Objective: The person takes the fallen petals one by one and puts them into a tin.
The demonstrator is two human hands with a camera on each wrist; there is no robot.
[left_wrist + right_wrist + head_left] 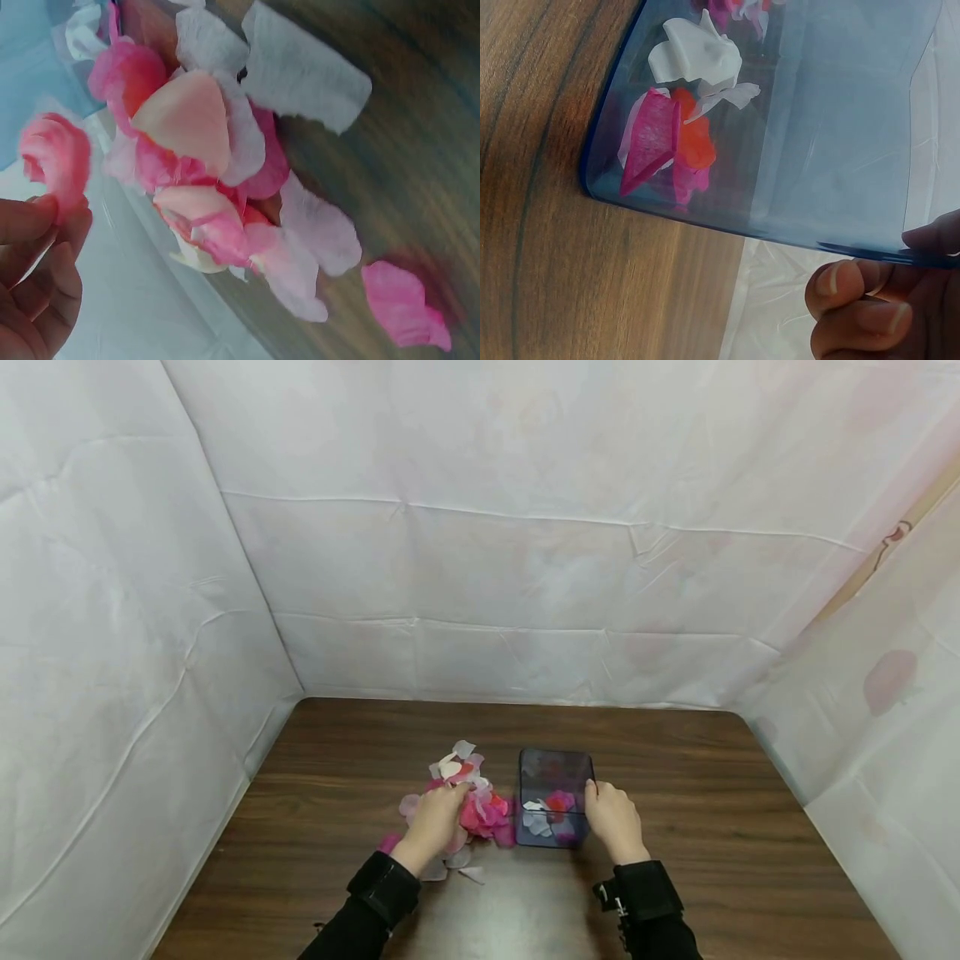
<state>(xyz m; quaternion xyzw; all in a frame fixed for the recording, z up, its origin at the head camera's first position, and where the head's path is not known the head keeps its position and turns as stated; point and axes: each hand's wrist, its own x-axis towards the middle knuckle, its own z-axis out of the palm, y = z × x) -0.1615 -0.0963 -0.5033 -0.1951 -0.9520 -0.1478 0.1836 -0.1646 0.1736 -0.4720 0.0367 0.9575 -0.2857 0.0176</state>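
A few petals (697, 56) in blue box (840, 135); larger pile (487, 814) outside, left of box. Left hand (435, 822) pinches pink petal (64, 154); right hand (617, 820) pinches box.

1. The left arm wears a plain black sleeve (347, 933), with a wide black wristband (385, 887) over it.
2. The right arm has a black sleeve (663, 941) and a similar black band (648, 891); a small dark piece (606, 894) juts from its inner side, beside pale specks.
3. The fingers (859, 328) are bare.
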